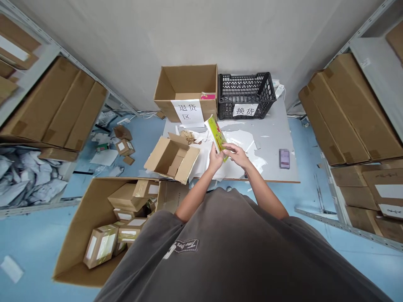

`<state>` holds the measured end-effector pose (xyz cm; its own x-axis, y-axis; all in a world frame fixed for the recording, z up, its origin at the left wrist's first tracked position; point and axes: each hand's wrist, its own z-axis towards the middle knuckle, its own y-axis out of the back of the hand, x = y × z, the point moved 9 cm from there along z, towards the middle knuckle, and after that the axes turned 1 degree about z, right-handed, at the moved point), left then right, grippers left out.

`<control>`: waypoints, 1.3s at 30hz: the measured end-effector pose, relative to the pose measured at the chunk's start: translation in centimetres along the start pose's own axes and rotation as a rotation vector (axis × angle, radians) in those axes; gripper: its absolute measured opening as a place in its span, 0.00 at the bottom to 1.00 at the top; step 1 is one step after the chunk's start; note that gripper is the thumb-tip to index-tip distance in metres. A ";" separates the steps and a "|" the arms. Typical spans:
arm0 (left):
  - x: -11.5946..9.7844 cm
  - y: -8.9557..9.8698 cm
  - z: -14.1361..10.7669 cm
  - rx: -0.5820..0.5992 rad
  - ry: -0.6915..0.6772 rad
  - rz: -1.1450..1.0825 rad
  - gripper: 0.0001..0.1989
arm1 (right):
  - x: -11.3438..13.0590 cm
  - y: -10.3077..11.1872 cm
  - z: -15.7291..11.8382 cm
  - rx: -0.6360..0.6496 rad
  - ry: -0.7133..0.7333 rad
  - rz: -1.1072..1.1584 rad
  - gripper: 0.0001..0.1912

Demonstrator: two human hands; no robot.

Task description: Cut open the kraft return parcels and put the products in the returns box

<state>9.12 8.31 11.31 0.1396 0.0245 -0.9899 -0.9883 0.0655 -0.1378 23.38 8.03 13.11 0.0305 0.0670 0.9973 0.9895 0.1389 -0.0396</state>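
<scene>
A thin yellow-green package [216, 133] with white edges and a red print is held tilted above the table. My left hand [215, 159] is closed around its lower left edge. My right hand [236, 155] has its fingers laid against the lower right side, thumb partly hidden. To the left of my hands stands a small cardboard box [171, 157] with its flaps open and nothing visible inside. White paper scraps [242, 142] lie on the table under the package, and crumpled brown paper [188, 136] is behind the small box.
At the table's back are a labelled cardboard box [163, 107] with a pink item [208, 96] in it and a black plastic crate [246, 98]. A phone-like device [284, 159] lies right. Low on my left, a large carton [75, 235] holds several parcels. Shelves flank both sides.
</scene>
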 end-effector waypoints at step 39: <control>-2.6 4.1 2.7 0.176 0.159 -0.121 0.51 | 1.3 3.5 -1.9 -0.184 0.069 -0.147 0.39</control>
<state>4.83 11.23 13.40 0.2311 -0.1500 -0.9613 -0.9371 0.2313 -0.2614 27.20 6.71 14.41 -0.1122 -0.0087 0.9936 0.9929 -0.0409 0.1118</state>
